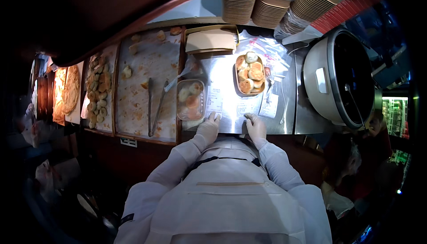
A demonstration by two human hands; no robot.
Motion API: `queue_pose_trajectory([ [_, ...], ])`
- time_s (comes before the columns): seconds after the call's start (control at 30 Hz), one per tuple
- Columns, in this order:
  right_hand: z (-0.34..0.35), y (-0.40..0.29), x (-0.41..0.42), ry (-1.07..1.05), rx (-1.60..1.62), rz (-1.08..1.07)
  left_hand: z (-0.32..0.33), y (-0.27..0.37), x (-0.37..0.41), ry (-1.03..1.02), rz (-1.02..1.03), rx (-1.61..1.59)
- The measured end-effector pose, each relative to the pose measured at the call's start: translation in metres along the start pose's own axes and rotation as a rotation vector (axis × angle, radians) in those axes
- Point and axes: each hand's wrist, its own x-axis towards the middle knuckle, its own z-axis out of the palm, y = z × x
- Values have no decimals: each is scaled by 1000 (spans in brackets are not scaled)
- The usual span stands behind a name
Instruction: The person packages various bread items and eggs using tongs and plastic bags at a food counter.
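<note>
My left hand (208, 130), in a pale glove, rests at the front of the steel counter (230, 122). Its fingertips are apart, at the lower end of a printed slip (214, 99). Beside that hand stands a clear-lidded container (190, 100) with several browned buns inside. My right hand (256, 128), also gloved, is at the counter's front edge with its fingers bent; whether they pinch anything is unclear. Just beyond it lie a second slip (245, 108) and a third slip (269, 105). Farther back, an uncovered brown paper tray (237, 77) is heaped with round browned buns (256, 73).
Metal tongs (155, 110) lie on a crumb-strewn baking tray (133, 90) at left. More buns (97, 90) fill the tray beyond. Plastic bags (267, 49) and stacked paper containers (241, 0) are at the back. A large round pot (317, 57) stands at right.
</note>
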Motion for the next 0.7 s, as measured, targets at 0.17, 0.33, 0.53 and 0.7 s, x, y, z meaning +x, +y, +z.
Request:
queue_pose_trajectory([
  [0.17, -23, 13, -23, 23, -15, 47, 13, -1, 2, 185, 45, 7],
  [0.33, -34, 16, -27, -39, -90, 58, 8, 2, -9, 321, 120, -71],
  [0.53, -39, 24, -25, -206, -411, -56, 4, 9, -27, 48, 69, -248],
  [0.7, -47, 0, -23, -528, -673, 53, 30, -3, -30, -16, 44, -227],
])
